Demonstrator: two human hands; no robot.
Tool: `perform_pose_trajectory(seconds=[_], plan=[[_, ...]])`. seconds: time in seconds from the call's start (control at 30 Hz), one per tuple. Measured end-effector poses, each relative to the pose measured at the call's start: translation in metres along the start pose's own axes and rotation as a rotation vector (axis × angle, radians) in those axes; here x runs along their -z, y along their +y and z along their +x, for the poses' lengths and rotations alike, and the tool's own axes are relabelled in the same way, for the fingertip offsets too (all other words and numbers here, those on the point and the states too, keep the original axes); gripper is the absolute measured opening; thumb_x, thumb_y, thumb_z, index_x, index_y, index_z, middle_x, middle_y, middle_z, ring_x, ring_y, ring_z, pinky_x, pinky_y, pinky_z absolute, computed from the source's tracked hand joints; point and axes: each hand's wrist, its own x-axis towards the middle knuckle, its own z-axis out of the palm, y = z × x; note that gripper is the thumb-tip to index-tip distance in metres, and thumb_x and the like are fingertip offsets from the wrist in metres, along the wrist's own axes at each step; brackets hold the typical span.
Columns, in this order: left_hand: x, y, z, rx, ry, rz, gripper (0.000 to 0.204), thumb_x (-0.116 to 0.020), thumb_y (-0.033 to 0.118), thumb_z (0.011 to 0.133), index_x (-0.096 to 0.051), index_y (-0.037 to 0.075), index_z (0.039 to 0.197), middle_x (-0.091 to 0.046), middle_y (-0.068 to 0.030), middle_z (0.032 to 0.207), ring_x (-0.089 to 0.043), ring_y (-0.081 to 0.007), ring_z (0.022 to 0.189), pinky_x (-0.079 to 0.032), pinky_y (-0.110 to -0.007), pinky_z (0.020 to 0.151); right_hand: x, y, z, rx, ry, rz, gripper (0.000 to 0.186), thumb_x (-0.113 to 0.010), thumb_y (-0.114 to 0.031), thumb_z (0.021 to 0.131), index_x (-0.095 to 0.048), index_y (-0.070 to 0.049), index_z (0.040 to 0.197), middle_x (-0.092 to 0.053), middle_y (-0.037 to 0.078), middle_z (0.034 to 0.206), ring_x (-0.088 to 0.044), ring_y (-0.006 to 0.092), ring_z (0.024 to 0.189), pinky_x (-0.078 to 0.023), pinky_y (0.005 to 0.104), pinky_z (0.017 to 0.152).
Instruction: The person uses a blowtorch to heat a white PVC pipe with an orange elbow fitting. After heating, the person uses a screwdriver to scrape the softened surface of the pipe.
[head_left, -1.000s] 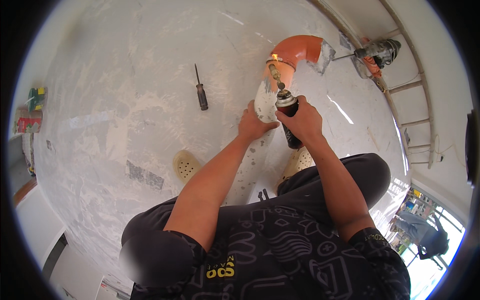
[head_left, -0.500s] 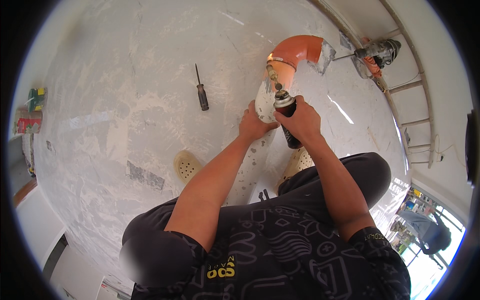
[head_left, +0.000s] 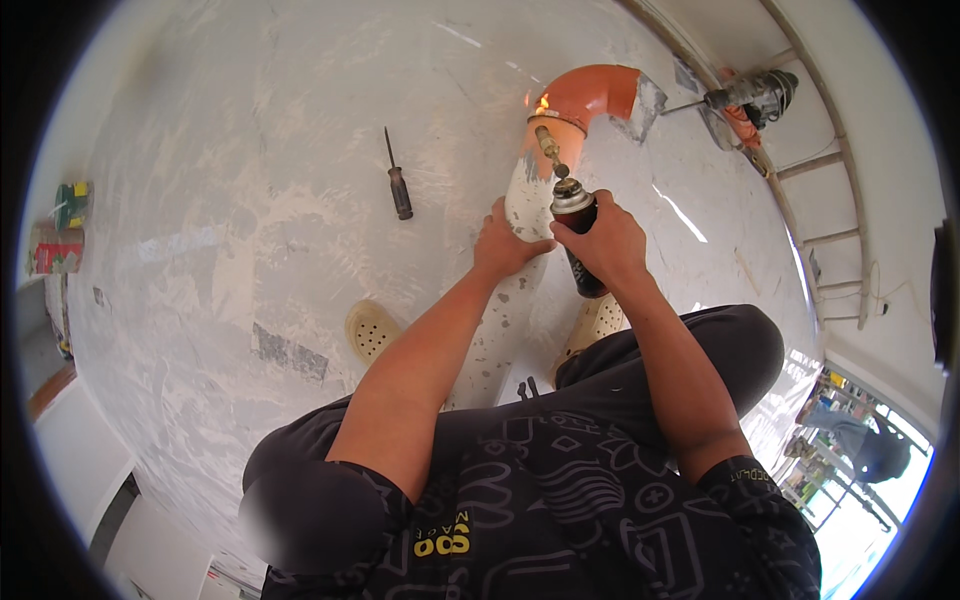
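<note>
My right hand (head_left: 609, 240) is closed around the black canister of a gas torch (head_left: 578, 222). Its brass nozzle (head_left: 547, 146) points at the joint where an orange elbow pipe (head_left: 597, 95) meets the straight pipe. A small flame (head_left: 542, 104) licks at that joint. The straight pipe (head_left: 527, 203) is orange near the elbow and coated in flaking white paint toward me; it runs down between my feet. My left hand (head_left: 506, 240) grips this white part, thumb across its top.
A screwdriver (head_left: 398, 185) lies on the paint-smeared floor (head_left: 200, 330) to the left. At the far right are a power drill (head_left: 755, 100) and a wooden ladder (head_left: 835, 235) by the wall. Cans (head_left: 58, 245) stand at the left edge. A person (head_left: 870, 450) is outside the doorway.
The torch nozzle has shifted slightly, and flames now show more clearly at the elbow's left edge. The pipe and elbow have moved a little leftward. Both hands keep their hold.
</note>
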Motion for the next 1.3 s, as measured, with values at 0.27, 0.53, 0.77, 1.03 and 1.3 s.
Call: perform_pose_trajectory(seconds=[0.27,0.53,0.77,1.03,1.3], plan=[[-0.001,-0.002,0.001,-0.019,0.006,-0.018,0.13,-0.099,0.059,0.066,-0.029,0.011,0.165,-0.057,-0.0244,0.148,-0.057,-0.0425,0.139,-0.051,-0.051,0.112,0.001,0.011,-0.006,0.001,0.076,-0.012,0.072,-0.086,-0.057,0.081,-0.066,-0.001,0.122,-0.08,0.022,0.103,-0.079,0.0401,0.099,-0.062,0.0485,0.088],[0.006,0.004,-0.002,-0.057,0.004,-0.068,0.125,-0.1,0.056,0.067,-0.036,0.006,0.161,-0.061,-0.0237,0.147,-0.059,-0.0401,0.138,-0.051,-0.049,0.112,0.006,0.019,-0.012,-0.029,0.066,0.005,0.074,-0.087,-0.058,0.081,-0.066,0.0,0.121,-0.079,0.022,0.102,-0.079,0.0403,0.098,-0.062,0.049,0.087],[0.005,0.003,0.0,-0.06,0.032,-0.068,0.124,-0.102,0.052,0.065,-0.04,0.001,0.158,-0.065,-0.0227,0.144,-0.066,-0.0378,0.132,-0.054,-0.048,0.11,0.007,0.027,-0.013,-0.047,0.082,0.008,0.074,-0.086,-0.058,0.08,-0.065,0.0,0.121,-0.079,0.023,0.102,-0.079,0.0408,0.099,-0.061,0.0497,0.088],[0.001,-0.005,0.004,-0.062,-0.007,-0.106,0.127,-0.099,0.058,0.065,-0.037,0.004,0.161,-0.06,-0.0251,0.147,-0.058,-0.0417,0.138,-0.05,-0.049,0.114,0.008,0.033,-0.014,-0.076,0.062,0.018,0.073,-0.086,-0.058,0.08,-0.065,0.0,0.12,-0.079,0.022,0.104,-0.078,0.0408,0.1,-0.061,0.0499,0.088],[-0.003,0.019,-0.01,0.097,0.119,0.085,0.138,-0.1,0.06,0.064,-0.026,0.004,0.167,-0.054,-0.0281,0.146,-0.058,-0.0486,0.134,-0.05,-0.053,0.113,0.008,0.041,-0.013,-0.1,0.07,0.024,0.07,-0.086,-0.057,0.081,-0.063,0.001,0.113,-0.079,0.023,0.102,-0.078,0.0408,0.098,-0.062,0.0492,0.087]])
